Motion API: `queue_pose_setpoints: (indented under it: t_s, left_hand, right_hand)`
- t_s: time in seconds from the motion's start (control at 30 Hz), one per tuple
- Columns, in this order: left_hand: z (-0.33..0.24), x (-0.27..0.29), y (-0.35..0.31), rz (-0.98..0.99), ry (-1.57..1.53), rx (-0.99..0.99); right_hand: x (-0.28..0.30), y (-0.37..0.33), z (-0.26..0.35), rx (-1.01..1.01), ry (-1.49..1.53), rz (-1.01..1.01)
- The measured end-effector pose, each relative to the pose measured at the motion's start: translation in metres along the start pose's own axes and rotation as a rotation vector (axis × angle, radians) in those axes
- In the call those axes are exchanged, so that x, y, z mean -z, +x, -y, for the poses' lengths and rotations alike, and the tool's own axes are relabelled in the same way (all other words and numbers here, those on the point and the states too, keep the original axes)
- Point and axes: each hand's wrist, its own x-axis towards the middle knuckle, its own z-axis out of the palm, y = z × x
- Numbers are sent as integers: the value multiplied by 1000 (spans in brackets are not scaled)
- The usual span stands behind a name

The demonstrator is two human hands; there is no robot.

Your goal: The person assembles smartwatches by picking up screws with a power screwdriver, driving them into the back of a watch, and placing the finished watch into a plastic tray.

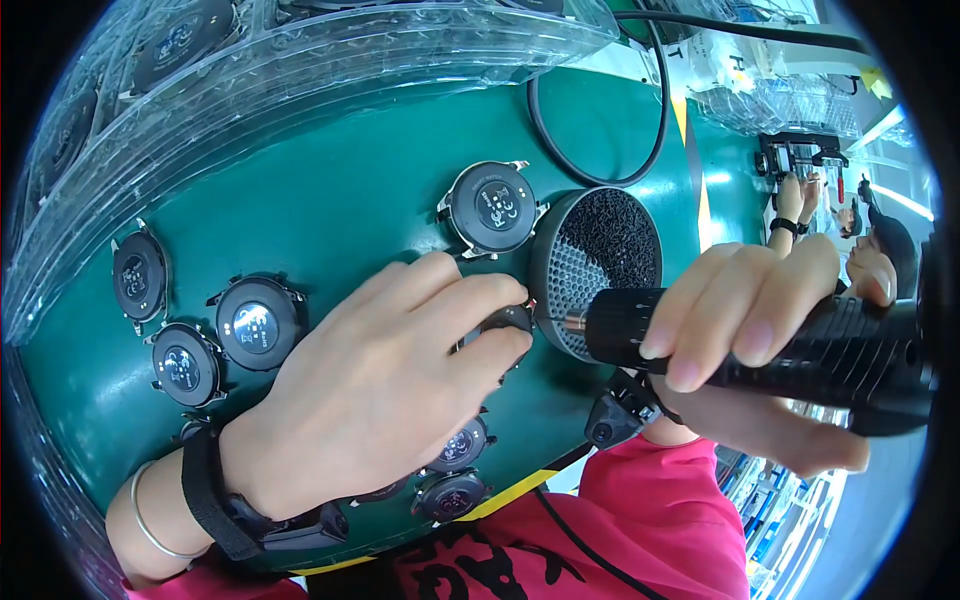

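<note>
My left hand (370,375) reaches across the middle, with thumb and forefinger closed on a watch case (510,318), mostly hidden by the fingers. My right hand (745,315) is wrapped round a black electric screwdriver (620,325), which lies level and points left. Its metal tip is close to the held watch case and overlaps the lower rim of a round grey dish (543,270). Small black screws (615,235) heap on one side of the dish's perforated bottom. Just left of the dish, another watch case (492,208) lies back up.
Several watch cases (262,322) lie at left, and more (452,495) near the front edge. Stacked clear plastic trays (330,50) hold watch cases at the back left. A black cable (535,115) loops behind the dish. A co-worker's hands (790,205) are at far right.
</note>
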Motion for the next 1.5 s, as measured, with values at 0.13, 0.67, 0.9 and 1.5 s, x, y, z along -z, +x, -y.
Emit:
queue_pose_setpoints:
  t_s: [0.13, 0.67, 0.9, 1.5]
  left_hand:
    - [-3, 3, 5, -110, -164, 95]
    - [-1, -1, 3, -117, -101, 21]
    - [-4, 2, 4, -94, -92, 2]
    - [-6, 1, 2, -69, -74, 130]
  right_hand:
    - [-7, 0, -1, 45, 144, -176]
    - [-10, 0, 3, 58, 170, -296]
    - [-14, 1, 1, 61, 216, -329]
    - [10, 8, 8, -61, -101, 70]
